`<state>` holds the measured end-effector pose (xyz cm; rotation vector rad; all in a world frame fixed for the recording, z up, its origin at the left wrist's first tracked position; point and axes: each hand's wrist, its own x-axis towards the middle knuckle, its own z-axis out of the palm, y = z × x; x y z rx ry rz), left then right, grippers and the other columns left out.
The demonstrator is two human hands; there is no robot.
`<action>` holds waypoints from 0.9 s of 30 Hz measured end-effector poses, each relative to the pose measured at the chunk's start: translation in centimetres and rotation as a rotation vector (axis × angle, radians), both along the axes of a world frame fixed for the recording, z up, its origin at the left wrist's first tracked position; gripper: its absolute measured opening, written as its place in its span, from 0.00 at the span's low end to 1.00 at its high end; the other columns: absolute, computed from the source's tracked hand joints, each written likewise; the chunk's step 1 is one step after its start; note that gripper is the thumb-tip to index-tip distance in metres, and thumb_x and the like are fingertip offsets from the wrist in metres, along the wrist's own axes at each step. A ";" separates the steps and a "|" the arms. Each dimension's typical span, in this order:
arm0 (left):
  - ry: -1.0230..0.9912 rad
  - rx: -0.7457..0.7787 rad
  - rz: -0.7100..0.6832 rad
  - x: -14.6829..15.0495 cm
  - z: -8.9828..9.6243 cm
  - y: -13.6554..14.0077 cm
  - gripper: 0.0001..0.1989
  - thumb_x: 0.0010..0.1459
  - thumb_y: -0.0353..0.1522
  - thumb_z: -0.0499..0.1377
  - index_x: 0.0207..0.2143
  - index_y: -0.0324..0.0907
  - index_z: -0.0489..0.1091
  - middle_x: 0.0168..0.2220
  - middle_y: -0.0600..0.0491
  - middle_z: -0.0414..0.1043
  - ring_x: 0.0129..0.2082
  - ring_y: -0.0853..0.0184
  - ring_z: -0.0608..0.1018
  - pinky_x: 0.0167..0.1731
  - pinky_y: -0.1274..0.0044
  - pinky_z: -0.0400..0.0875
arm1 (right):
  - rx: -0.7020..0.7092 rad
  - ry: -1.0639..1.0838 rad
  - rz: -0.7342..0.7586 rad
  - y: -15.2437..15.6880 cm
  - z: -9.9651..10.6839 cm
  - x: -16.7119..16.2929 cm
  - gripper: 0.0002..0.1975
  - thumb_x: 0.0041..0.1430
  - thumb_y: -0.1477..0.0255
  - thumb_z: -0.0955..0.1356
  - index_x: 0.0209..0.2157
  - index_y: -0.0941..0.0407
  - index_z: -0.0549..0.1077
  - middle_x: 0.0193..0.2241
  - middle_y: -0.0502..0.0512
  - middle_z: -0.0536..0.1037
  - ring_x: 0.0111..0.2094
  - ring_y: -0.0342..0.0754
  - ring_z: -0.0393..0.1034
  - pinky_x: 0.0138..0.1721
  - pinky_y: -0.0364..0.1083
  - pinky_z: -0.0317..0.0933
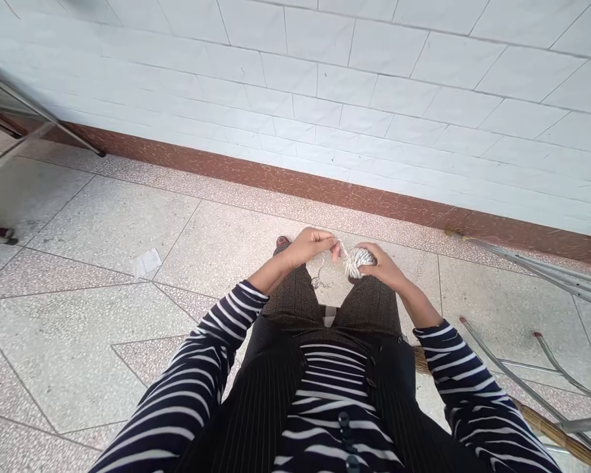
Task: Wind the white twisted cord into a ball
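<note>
My right hand [381,266] is wrapped round a ball of white and grey yarn [357,263] above my right knee. A strand of yarn [343,247] runs from the ball to my left hand [311,248], whose thumb and fingers pinch it. Below the left hand a loose yarn end [319,281] dangles in a small tangle between my knees. My palms and some fingertips are hidden from the camera.
A white tiled wall [325,98] with a red-brown skirting [276,177] stands in front. On the floor lies a white scrap of paper [146,263]. Metal legs [44,118] are at the left. At the right are metal poles [536,263], a metal frame [502,368] and a straw broom [546,427].
</note>
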<state>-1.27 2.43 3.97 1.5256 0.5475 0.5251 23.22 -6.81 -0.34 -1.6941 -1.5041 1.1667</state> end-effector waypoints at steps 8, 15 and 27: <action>0.081 -0.183 0.026 2.5 -6.7 1.1 0.18 0.53 0.44 0.67 0.29 0.35 0.79 0.31 0.49 0.80 0.37 0.65 0.79 0.47 0.72 0.70 | -0.150 0.878 0.095 -2.6 2.0 -1.0 0.37 0.48 0.69 0.77 0.60 0.44 0.66 0.58 0.57 0.68 0.43 0.52 0.73 0.35 0.51 0.75; 0.048 -0.153 -0.003 3.5 -10.7 -0.1 0.19 0.56 0.45 0.65 0.35 0.35 0.79 0.38 0.48 0.80 0.44 0.62 0.78 0.52 0.71 0.67 | -0.009 0.957 -0.093 -1.2 4.5 0.0 0.38 0.48 0.68 0.77 0.60 0.45 0.66 0.62 0.57 0.69 0.54 0.58 0.71 0.40 0.53 0.77; 0.320 -0.136 0.082 2.8 -17.0 -1.3 0.13 0.53 0.34 0.65 0.39 0.35 0.79 0.36 0.52 0.78 0.38 0.68 0.76 0.45 0.77 0.69 | 0.170 0.935 -0.201 -1.8 11.0 1.0 0.38 0.40 0.62 0.79 0.56 0.43 0.70 0.62 0.55 0.70 0.57 0.62 0.69 0.37 0.55 0.78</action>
